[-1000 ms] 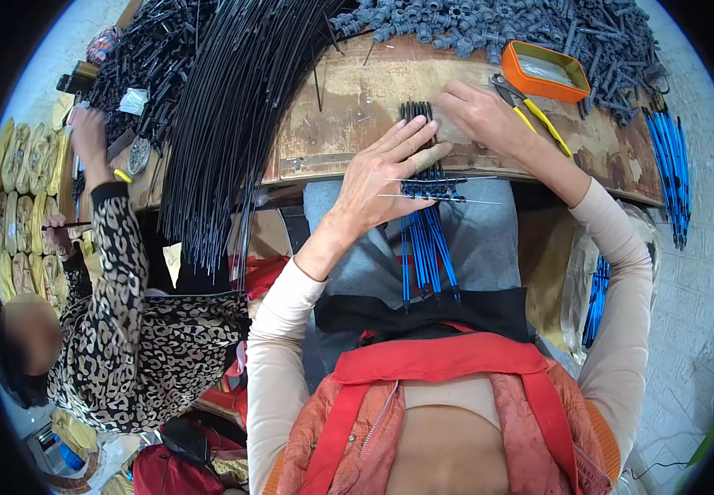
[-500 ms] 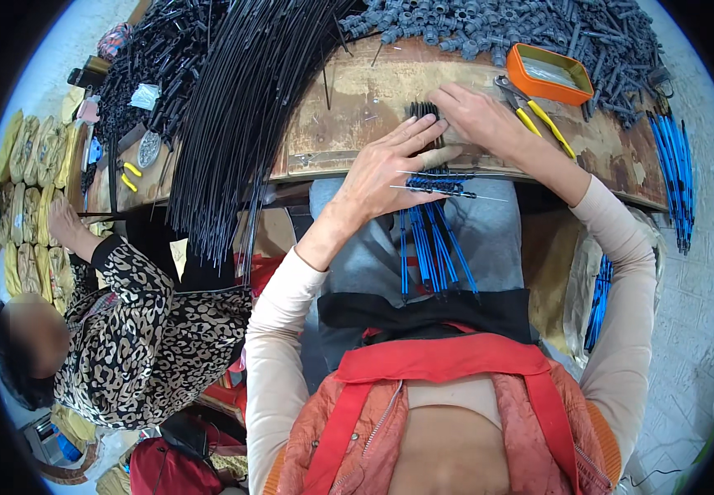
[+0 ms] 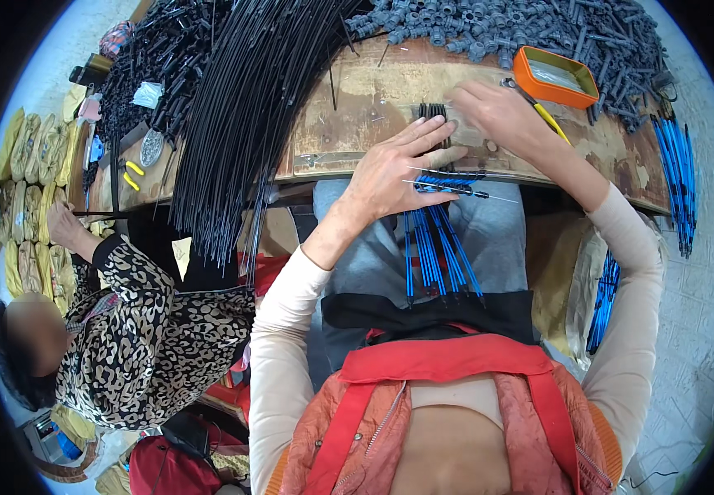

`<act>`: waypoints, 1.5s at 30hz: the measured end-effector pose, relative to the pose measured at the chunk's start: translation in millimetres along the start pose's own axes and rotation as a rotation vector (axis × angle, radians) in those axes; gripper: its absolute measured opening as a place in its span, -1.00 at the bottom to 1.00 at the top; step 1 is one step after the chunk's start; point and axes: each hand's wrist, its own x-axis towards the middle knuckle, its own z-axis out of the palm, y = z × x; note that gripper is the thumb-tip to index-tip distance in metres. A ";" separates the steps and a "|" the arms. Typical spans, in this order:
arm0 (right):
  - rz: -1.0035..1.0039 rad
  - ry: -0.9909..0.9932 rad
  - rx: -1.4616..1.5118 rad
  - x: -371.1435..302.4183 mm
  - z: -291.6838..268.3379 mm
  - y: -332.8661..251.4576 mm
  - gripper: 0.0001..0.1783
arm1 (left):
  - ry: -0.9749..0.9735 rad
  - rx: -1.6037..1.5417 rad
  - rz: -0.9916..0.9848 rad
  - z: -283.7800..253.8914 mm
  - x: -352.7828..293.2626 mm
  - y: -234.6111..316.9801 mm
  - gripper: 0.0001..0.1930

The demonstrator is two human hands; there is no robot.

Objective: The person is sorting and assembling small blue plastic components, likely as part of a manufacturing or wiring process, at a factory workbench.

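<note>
A bundle of thin blue-and-black cables [image 3: 433, 247] lies across the table's front edge, its blue ends hanging fanned out over my lap. My left hand [image 3: 396, 169] is closed round the bundle, pressing it down at the edge. Thin pale wire pieces with black fittings [image 3: 456, 186] cross the bundle just below my fingers. The black upper ends [image 3: 433, 111] stick out past my fingertips. My right hand [image 3: 497, 114] is just right of these ends, apart from them, fingers loosely bent and slightly blurred, with nothing visible in them. Yellow-handled pliers [image 3: 551, 120] lie partly hidden behind it.
An orange tin [image 3: 522, 76] stands beside a heap of grey plastic fittings [image 3: 456, 29]. Long black cables [image 3: 233, 124] spread over the table's left side. Blue cables [image 3: 677, 181] hang at the right edge. A co-worker [image 3: 150, 330] sits at left beside wrapped yellowish bundles [image 3: 35, 148].
My right hand has lifted off the bundle's black ends and shifted right, covering more of the pliers. My left hand keeps its hold. The whole view has shifted slightly.
</note>
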 end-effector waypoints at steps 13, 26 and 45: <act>0.215 0.304 0.974 -28.0 16.8 -103.2 -0.55 | 0.009 -0.136 0.139 0.4 -5.1 -5.9 -0.36; 0.277 0.215 1.337 -67.7 -38.7 -128.0 -0.71 | -0.259 -0.574 -0.340 41.2 -31.6 53.6 -0.59; 0.489 0.199 1.509 -79.9 -24.3 -132.6 -0.70 | 0.029 -0.457 -0.490 -28.4 78.0 -12.5 -0.76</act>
